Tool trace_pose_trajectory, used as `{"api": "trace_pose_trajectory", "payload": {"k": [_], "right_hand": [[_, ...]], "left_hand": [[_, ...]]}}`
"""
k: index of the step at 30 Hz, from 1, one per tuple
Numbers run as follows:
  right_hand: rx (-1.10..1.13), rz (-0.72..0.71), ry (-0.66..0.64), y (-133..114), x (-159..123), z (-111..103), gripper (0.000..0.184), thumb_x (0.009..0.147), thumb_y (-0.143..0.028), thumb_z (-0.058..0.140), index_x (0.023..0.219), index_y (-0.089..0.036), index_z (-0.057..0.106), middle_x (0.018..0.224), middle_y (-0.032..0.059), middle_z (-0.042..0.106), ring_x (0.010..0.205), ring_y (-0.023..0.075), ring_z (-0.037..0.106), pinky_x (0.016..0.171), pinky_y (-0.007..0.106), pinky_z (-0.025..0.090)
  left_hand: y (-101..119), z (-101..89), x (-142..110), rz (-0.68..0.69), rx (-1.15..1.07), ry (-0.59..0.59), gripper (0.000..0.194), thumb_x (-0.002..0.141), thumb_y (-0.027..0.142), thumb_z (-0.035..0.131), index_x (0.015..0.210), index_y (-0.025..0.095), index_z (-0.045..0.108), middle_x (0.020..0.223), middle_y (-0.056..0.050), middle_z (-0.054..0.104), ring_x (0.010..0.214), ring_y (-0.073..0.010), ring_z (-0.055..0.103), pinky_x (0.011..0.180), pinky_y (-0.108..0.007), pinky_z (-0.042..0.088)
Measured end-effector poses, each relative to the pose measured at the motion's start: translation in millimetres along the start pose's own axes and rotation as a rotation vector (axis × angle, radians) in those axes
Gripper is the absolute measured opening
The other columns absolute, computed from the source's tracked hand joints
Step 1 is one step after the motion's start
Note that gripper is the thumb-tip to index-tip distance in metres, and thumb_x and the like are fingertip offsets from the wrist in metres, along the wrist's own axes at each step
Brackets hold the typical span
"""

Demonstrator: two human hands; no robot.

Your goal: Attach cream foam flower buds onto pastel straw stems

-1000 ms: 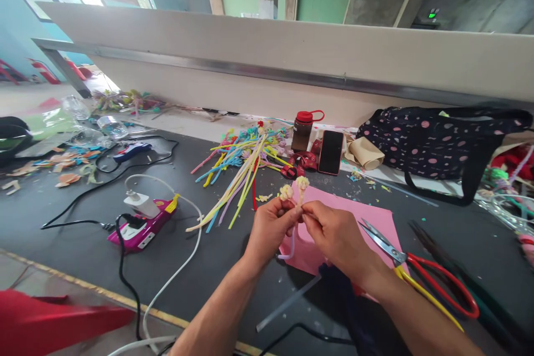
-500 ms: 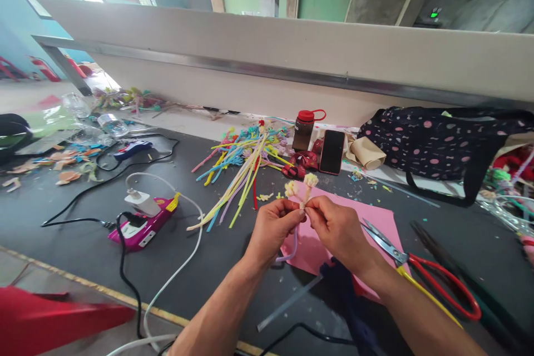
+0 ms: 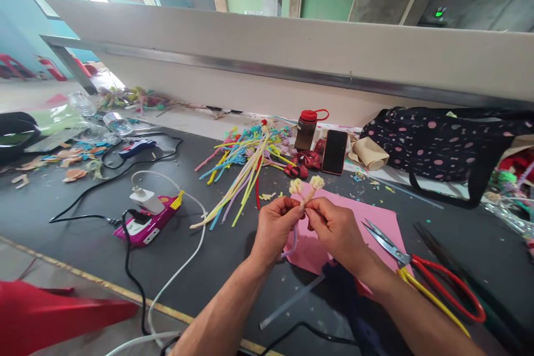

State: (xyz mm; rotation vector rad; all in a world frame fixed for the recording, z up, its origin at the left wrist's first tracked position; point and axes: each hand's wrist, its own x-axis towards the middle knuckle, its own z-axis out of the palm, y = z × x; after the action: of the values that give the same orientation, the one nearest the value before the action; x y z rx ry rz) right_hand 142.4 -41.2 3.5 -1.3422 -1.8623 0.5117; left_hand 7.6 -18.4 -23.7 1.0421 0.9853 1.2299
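By the left hand (image 3: 275, 229) and the right hand (image 3: 337, 229), fingertips close together, a pale yellow two-headed fuzzy piece (image 3: 309, 196) is pinched at its stem, its heads raised above the fingers. A lilac strand (image 3: 295, 242) is seen below. Beneath the hands a pink sheet (image 3: 386, 222) is spread, overlapped by red-handled scissors (image 3: 403, 257). Farther out, coloured strands (image 3: 238, 178) are heaped left of a red-capped bottle (image 3: 306, 133) and a phone (image 3: 334, 152).

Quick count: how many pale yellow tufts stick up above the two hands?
2. The left tuft is above the left hand; the right tuft tops a pale stem above the right hand. Fingers could hide more.
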Motion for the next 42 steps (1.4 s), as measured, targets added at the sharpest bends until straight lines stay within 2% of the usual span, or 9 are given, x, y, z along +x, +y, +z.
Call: {"api": "trace_pose_trajectory", "payload": {"k": [4, 10, 15, 18, 21, 26, 33, 38, 42], "right_hand": [[0.109, 0.071, 0.015, 5, 3, 2, 0.013, 0.084, -0.024, 0.048, 0.087, -0.018, 0.059, 0.065, -0.0006, 0.063, 0.053, 0.0105, 0.056, 0.052, 0.02, 0.041], [0.203, 0.128, 0.022, 18, 14, -7, 0.01, 0.08, -0.022, 0.052, 0.075, -0.017, 0.059, 0.063, -0.0003, 0.061, 0.053, 0.0104, 0.053, 0.05, 0.021, 0.042], [0.569, 0.265, -0.226, 21, 20, -21, 0.011, 0.075, -0.024, 0.058, 0.067, -0.016, 0.056, 0.052, -0.003, 0.057, 0.041, 0.0066, 0.046, 0.038, 0.017, 0.035], [0.741, 0.32, -0.415, 22, 19, -24, 0.013, 0.072, -0.026, 0.061, 0.066, -0.015, 0.056, 0.049, -0.0031, 0.058, 0.036, 0.0051, 0.043, 0.035, 0.015, 0.03], [0.836, 0.36, -0.509, 25, 18, -23, 0.015, 0.069, -0.027, 0.064, 0.065, -0.015, 0.057, 0.049, -0.0024, 0.059, 0.034, 0.0043, 0.042, 0.034, 0.015, 0.029], [0.907, 0.377, -0.519, 32, 18, -19, 0.018, 0.066, -0.029, 0.067, 0.064, -0.013, 0.057, 0.048, -0.0023, 0.059, 0.032, 0.0037, 0.042, 0.032, 0.014, 0.027], [0.91, 0.353, -0.553, 32, 17, -17, 0.022, 0.065, -0.033, 0.07, 0.066, -0.013, 0.061, 0.049, -0.0019, 0.06, 0.032, 0.0041, 0.043, 0.032, 0.015, 0.03], [0.878, 0.302, -0.58, 22, 15, -20, 0.021, 0.067, -0.031, 0.069, 0.063, -0.013, 0.059, 0.051, -0.0021, 0.06, 0.033, 0.003, 0.043, 0.034, 0.014, 0.031], [0.779, 0.26, -0.515, 17, 16, -23, 0.02, 0.069, -0.031, 0.066, 0.066, -0.014, 0.058, 0.051, -0.0025, 0.06, 0.037, 0.0047, 0.045, 0.036, 0.016, 0.034]], "left_hand": [[1, 4.6, -3, 0.037, 0.041, 0.015, 0.013, 0.069, 0.026, 0.063, 0.074, 0.013, 0.064, 0.053, 0.002, 0.055, 0.046, -0.0062, 0.046, 0.046, -0.017, 0.038], [8, 12.8, -13, 0.031, 0.153, -0.097, 0.025, 0.075, 0.022, 0.054, 0.095, 0.016, 0.067, 0.068, -0.002, 0.064, 0.054, -0.0092, 0.054, 0.052, -0.02, 0.044], [5, 4.3, -6, -0.01, 0.071, -0.126, 0.019, 0.073, 0.031, 0.061, 0.079, 0.014, 0.067, 0.056, 0.001, 0.054, 0.048, -0.0067, 0.045, 0.047, -0.018, 0.037], [6, -1.4, -1, -0.068, -0.09, -0.18, 0.02, 0.068, 0.031, 0.068, 0.08, 0.015, 0.065, 0.058, 0.003, 0.051, 0.046, -0.0041, 0.037, 0.044, -0.017, 0.03], [7, -4.0, 0, -0.106, -0.126, -0.229, 0.02, 0.064, 0.029, 0.071, 0.076, 0.015, 0.066, 0.061, 0.002, 0.052, 0.049, -0.0041, 0.037, 0.045, -0.018, 0.027], [9, -4.1, -2, -0.09, -0.064, -0.278, 0.02, 0.062, 0.029, 0.072, 0.077, 0.016, 0.069, 0.068, 0.0, 0.058, 0.057, -0.0074, 0.045, 0.052, -0.019, 0.033], [13, -0.4, -7, -0.109, -0.157, -0.369, 0.037, 0.058, 0.034, 0.074, 0.091, 0.017, 0.069, 0.082, -0.007, 0.065, 0.08, -0.0224, 0.061, 0.071, -0.032, 0.044], [15, -3.0, -7, -0.137, -0.149, -0.393, 0.035, 0.051, 0.033, 0.078, 0.08, 0.016, 0.069, 0.071, -0.006, 0.064, 0.072, -0.0216, 0.061, 0.067, -0.032, 0.045], [15, -5.5, -5, -0.059, -0.171, -0.386, 0.023, 0.055, 0.027, 0.076, 0.07, 0.014, 0.065, 0.081, -0.005, 0.063, 0.073, -0.0168, 0.058, 0.071, -0.029, 0.043]]}}
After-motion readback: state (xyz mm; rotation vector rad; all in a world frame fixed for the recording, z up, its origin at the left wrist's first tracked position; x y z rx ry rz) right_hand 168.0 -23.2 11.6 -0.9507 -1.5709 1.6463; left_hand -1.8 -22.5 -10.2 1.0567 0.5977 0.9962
